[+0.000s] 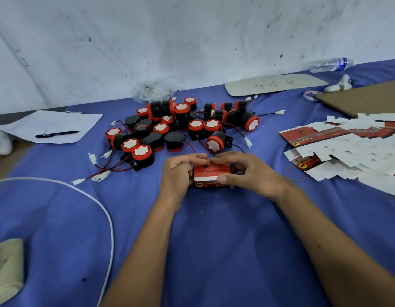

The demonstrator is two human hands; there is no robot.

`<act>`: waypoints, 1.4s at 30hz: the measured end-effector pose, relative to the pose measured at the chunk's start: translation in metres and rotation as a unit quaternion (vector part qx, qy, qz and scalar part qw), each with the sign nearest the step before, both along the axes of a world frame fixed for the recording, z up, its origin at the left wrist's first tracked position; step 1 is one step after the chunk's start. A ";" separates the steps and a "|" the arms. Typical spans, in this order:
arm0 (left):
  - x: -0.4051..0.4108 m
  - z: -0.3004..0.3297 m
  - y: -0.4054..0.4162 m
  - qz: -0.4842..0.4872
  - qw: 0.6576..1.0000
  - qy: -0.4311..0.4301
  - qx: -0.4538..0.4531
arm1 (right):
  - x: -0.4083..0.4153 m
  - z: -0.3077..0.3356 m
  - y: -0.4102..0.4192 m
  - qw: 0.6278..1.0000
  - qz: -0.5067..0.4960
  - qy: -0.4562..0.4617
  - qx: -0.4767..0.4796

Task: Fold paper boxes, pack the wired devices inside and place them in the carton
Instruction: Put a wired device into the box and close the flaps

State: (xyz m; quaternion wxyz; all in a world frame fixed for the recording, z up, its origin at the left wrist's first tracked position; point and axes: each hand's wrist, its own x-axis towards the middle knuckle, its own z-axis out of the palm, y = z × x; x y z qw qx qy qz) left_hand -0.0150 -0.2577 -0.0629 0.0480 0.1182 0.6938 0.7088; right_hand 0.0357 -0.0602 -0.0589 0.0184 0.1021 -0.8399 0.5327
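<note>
Work surface: a blue cloth (214, 240) covers the whole bench up to a scuffed white wall; a brown carton flap (364, 98) enters at the far right edge, its interior out of view.

Stock: a spread of flat, unfolded box blanks (351, 149) lies at the right, overlapping and loosely fanned; a heap of wired devices (181, 127), black bodies with red caps and trailing red-and-black leads ending in white connectors, sits beyond the hands, leads crossed over one another.

Item in hand: one red paper box (211, 176), apparently formed, is held just above or on the cloth at centre, between both hands and just in front of the device heap; whether a device is already inside cannot be told.

Hands: the left hand (179, 171) has fingers curled round the box's left end, thumb and forefinger at the top edge; the right hand (243, 169) curls over the right end, thumb pressed on the front face, forefinger meeting the left at the top; judged step: closing or tucking the top flap.

Small items: a pen (57, 134) on paper at the left; a rubber band (294, 173) beside the blanks.

Risks, as judgement: thumb pressure may crease the thin card; a flap tucked askew could spring open; a lead may catch in the flap; tangled leads could drag neighbouring devices when one is lifted.
</note>
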 end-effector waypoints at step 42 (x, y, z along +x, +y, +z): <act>0.002 -0.001 -0.018 -0.070 0.947 0.231 -0.214 | -0.008 -0.018 -0.022 0.971 -0.083 0.185 0.126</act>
